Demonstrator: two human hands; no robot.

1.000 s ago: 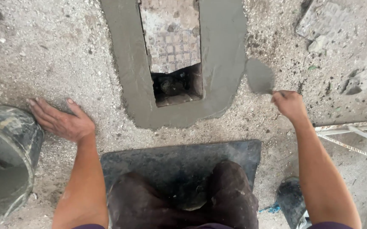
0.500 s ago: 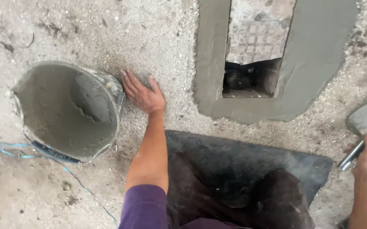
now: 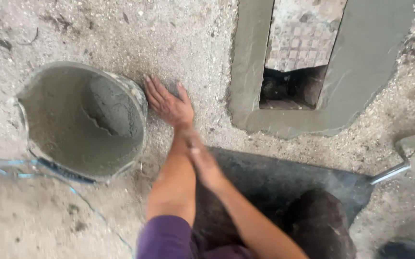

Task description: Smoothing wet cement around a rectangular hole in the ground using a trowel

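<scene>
My left hand lies flat on the gritty concrete floor, fingers spread, just right of a grey bucket with wet cement inside. My right hand is blurred in motion and reaches across beside my left forearm, with nothing in it. A trowel with a cement-coated blade and a metal shank lies on the floor at the right edge, apart from both hands.
A smooth band of wet cement frames a rectangular floor opening with small tiles and a dark hole inside. I kneel on a dark mat. A thin blue cord runs under the bucket at the left.
My right hand has let go of the trowel, which now lies on the floor, and has swung left to my left forearm. The view came closer; my left hand stays planted.
</scene>
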